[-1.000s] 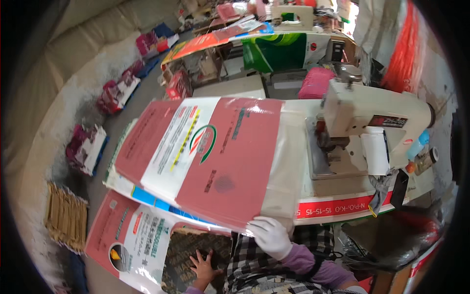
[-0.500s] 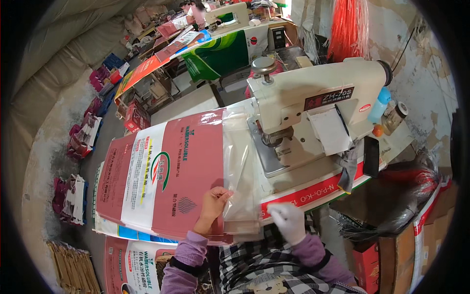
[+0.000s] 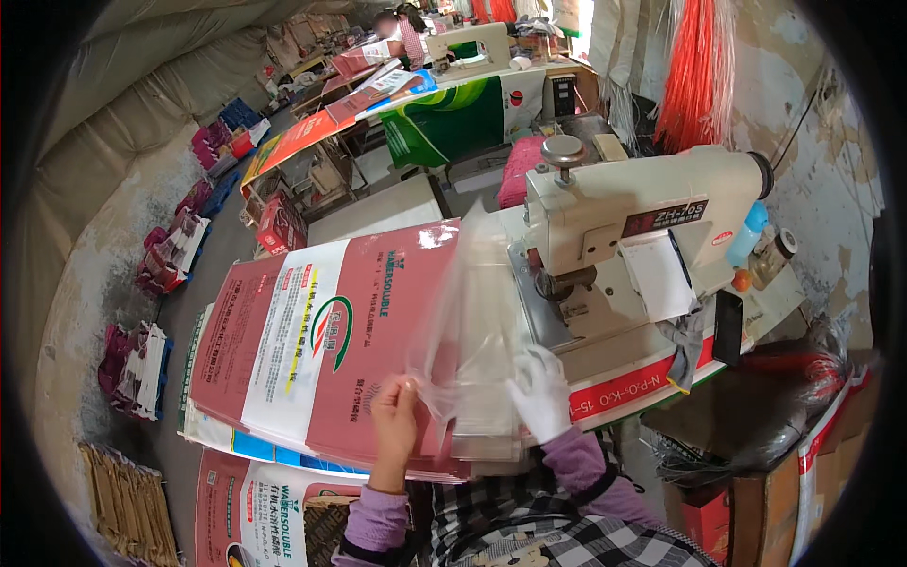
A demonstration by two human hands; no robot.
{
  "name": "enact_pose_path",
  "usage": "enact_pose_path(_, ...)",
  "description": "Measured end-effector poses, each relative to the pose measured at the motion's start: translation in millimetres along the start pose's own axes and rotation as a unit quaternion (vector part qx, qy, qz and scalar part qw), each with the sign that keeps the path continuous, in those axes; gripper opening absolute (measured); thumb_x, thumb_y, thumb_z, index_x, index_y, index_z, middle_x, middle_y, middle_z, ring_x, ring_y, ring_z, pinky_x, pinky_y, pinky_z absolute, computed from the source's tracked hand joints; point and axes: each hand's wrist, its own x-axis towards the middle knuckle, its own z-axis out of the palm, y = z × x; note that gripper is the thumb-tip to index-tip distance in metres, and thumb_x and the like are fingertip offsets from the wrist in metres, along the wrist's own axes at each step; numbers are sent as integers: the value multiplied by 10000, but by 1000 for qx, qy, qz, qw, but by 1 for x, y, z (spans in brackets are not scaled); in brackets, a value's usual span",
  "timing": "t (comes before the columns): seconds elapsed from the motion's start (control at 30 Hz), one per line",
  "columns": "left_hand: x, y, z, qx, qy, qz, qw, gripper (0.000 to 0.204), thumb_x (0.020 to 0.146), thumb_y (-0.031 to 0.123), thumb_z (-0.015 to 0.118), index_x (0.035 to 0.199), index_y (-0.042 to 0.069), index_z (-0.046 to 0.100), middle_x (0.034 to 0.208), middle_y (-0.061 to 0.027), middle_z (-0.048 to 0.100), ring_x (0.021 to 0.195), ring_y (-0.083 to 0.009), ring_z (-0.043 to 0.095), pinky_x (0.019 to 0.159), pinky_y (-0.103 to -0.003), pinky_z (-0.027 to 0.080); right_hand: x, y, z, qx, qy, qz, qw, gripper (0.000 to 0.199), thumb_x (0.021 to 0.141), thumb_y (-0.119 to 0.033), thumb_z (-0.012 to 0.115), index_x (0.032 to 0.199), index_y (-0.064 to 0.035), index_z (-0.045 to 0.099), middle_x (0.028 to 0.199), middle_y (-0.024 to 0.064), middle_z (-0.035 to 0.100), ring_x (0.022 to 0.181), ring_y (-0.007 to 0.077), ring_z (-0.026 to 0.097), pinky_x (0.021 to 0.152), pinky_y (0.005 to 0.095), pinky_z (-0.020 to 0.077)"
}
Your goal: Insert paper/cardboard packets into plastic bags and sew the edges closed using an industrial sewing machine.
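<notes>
A red and white printed woven sack [image 3: 312, 340] lies flat on the work table, on a stack of similar sacks. My left hand [image 3: 395, 416], bare, pinches the edge of a clear plastic liner bag [image 3: 477, 331] at the sack's near right corner. My right hand [image 3: 540, 392], in a white glove, presses on the same liner, which stands up crumpled between the sack and the cream sewing machine [image 3: 642, 222]. The liner reaches toward the machine's needle area.
More printed sacks [image 3: 255, 510] lie low at the left by my knees. Bundles of sacks [image 3: 137, 369] line the floor on the left. A green sack [image 3: 453, 118] hangs over a far table, where another person [image 3: 408, 24] sits. Orange strings [image 3: 694, 66] hang behind the machine.
The view has swung right and closer to the machine. My left hand has come up onto the sack's edge, and both hands have lifted the clear liner off the sack.
</notes>
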Motion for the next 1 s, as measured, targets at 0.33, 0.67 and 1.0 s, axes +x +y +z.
enact_pose_path(0.33,-19,-16,11,298,-104,77,946,223,819,54,640,1039,24,633,976,-192,671,940,-293,659,822,-383,512,-24,-65,63,430,-89,53,897,114,801,-78,739,806,0,656,817,68,660,797,140,626,750,282,485)
enact_pose_path(0.67,11,18,-23,82,-142,-195,967,286,921,222,611,843,-51,651,630,-59,643,620,-88,623,542,-297,497,-27,-64,42,290,-196,-100,932,230,915,-191,573,1078,-66,677,1001,103,657,937,279,621,828,361,493)
enact_pose_path(1.0,-84,56,-80,532,-74,100,837,174,714,230,754,724,76,672,597,-160,593,578,-357,611,557,-390,488,-15,-124,64,-213,-382,-479,761,275,767,-341,599,711,-87,687,732,131,663,790,296,649,774,495,483)
